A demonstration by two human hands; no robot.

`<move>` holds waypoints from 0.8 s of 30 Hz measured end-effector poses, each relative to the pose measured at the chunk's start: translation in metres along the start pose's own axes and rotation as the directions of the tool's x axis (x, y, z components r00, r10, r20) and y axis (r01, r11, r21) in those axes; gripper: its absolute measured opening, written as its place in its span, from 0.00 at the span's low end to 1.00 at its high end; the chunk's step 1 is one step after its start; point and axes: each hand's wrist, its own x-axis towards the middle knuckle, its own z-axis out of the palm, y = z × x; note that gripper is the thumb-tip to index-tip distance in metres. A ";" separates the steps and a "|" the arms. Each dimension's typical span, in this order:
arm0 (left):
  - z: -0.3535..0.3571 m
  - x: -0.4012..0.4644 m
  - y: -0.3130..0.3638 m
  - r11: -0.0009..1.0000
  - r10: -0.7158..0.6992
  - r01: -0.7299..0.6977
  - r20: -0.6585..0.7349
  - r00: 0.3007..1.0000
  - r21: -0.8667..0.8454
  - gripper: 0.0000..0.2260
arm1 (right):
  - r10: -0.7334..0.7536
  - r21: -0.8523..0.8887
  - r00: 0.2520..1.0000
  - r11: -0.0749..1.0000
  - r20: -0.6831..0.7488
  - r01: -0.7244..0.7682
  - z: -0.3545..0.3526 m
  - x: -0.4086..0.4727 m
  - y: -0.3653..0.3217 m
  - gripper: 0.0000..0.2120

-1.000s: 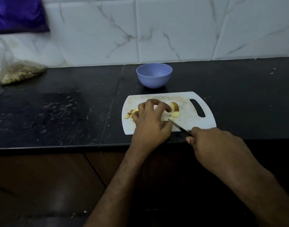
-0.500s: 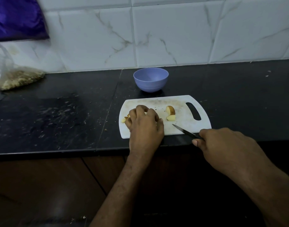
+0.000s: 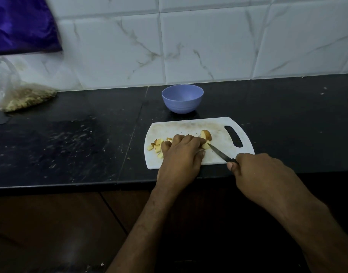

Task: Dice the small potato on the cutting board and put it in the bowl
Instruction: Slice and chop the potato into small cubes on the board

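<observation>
Potato (image 3: 206, 135) pieces lie on the board (image 3: 218, 125); my left hand (image 3: 181, 154) curls over one, right hand (image 3: 255, 172) grips the knife (image 3: 220, 153). Tip sits beside my fingertips (image 3: 201, 153): slip risks a cut.

Left hand (image 3: 182, 154) lies knuckles up, fingers (image 3: 190, 139) curled downward; right hand (image 3: 255, 174) is fisted around a knife handle, both forearms reaching forward.

Glossy black stone bench (image 3: 70, 146), scuffed white plastic cutting board (image 3: 218, 127), matt lilac plastic bowl (image 3: 182, 103), glossy marbled wall tiles (image 3: 208, 46).
</observation>
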 end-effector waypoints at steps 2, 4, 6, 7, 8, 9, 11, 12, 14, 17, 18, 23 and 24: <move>0.000 0.001 0.000 1.000 -0.013 0.013 -0.024 1.000 -0.010 0.12 | 0.002 -0.008 1.000 1.000 0.009 -0.002 0.000 -0.001 -0.001 0.13; 0.001 0.002 0.000 1.000 -0.024 0.023 -0.027 0.999 -0.020 0.12 | 0.003 -0.006 1.000 1.000 0.018 -0.003 0.000 -0.002 -0.001 0.13; 0.002 0.005 0.001 0.998 -0.054 0.053 -0.018 0.998 -0.037 0.12 | 0.002 -0.009 1.000 1.000 0.005 -0.002 0.001 -0.002 0.000 0.13; 0.002 0.007 0.002 0.996 -0.075 0.075 -0.014 0.997 -0.044 0.11 | 0.004 -0.014 1.000 1.000 -0.002 -0.005 0.001 -0.003 0.000 0.13; 0.001 0.008 0.003 0.994 -0.095 0.094 -0.012 0.995 -0.048 0.11 | 0.009 -0.017 1.000 1.000 -0.004 -0.009 0.001 -0.003 0.000 0.14; 0.001 0.009 0.004 0.993 -0.107 0.106 -0.009 0.994 -0.047 0.10 | 0.016 -0.018 1.000 1.000 -0.004 -0.016 0.000 -0.004 0.001 0.14; 0.001 0.010 0.006 0.994 -0.100 0.099 -0.021 0.995 -0.035 0.09 | 0.023 -0.026 0.999 0.999 -0.030 -0.024 0.000 -0.005 0.002 0.14; 0.001 0.009 0.006 0.996 -0.085 0.084 -0.035 0.996 -0.024 0.08 | 0.026 -0.029 0.999 0.999 -0.045 -0.028 0.000 -0.005 0.002 0.15; 0.002 0.008 0.006 0.998 -0.059 0.059 -0.050 0.997 -0.004 0.08 | 0.037 -0.024 0.998 0.999 -0.052 -0.038 0.000 -0.005 0.003 0.15; 0.002 0.005 0.003 0.999 -0.049 0.048 -0.058 0.997 -0.018 0.08 | 0.042 -0.021 0.998 0.999 -0.047 -0.043 0.001 -0.004 0.005 0.15; 0.001 0.004 0.003 0.999 -0.047 0.045 -0.055 0.997 -0.030 0.07 | 0.039 -0.021 0.998 0.999 -0.048 -0.040 0.001 -0.004 0.005 0.15; -0.002 0.002 0.004 0.996 -0.060 0.058 -0.042 0.997 -0.063 0.06 | 0.020 -0.002 0.998 1.000 -0.060 -0.020 0.003 -0.005 0.003 0.15; -0.002 0.002 0.004 0.996 -0.062 0.059 -0.043 0.997 -0.062 0.06 | 0.013 0.001 0.998 1.000 -0.057 -0.013 0.003 -0.005 0.001 0.15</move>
